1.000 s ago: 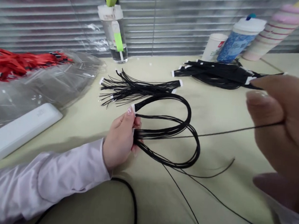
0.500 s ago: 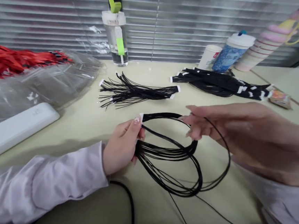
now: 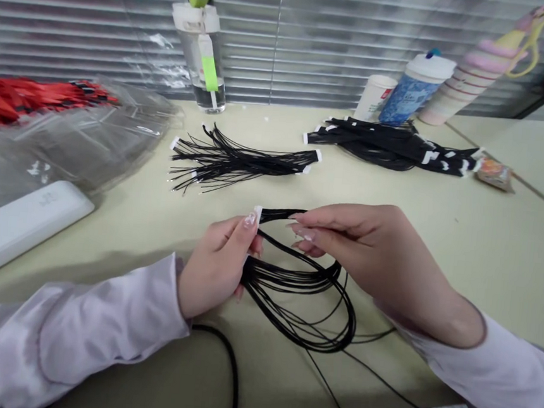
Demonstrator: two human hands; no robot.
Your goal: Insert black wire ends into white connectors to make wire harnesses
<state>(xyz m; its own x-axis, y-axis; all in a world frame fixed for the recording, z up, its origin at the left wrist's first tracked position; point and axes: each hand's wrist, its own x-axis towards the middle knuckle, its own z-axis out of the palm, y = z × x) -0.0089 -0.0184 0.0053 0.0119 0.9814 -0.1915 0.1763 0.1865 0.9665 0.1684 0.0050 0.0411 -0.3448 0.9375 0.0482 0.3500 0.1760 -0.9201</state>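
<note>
My left hand (image 3: 222, 257) is closed on the white connector (image 3: 257, 216) of a black wire harness (image 3: 294, 276). Its many thin wires loop out to the right and curl back under my left fingers, above the table. Close to the connector, the fingertips of my right hand (image 3: 345, 239) are pinched together beside the upper wires. One black wire appears to run up into that pinch, though its tip is hidden. Two loose wires trail down toward the table's front edge.
Behind my hands lie a loose wire bundle (image 3: 247, 160) and a pile of black harnesses (image 3: 386, 144). A white power bank (image 3: 27, 227) and a plastic bag (image 3: 130, 128) with red pieces are at left. A bottle (image 3: 203, 64) and several cups stand along the blinds.
My right hand has swung left toward the connector, and the wide wire loop at the right has drawn in. My left hand keeps its hold; the view has shifted slightly.
</note>
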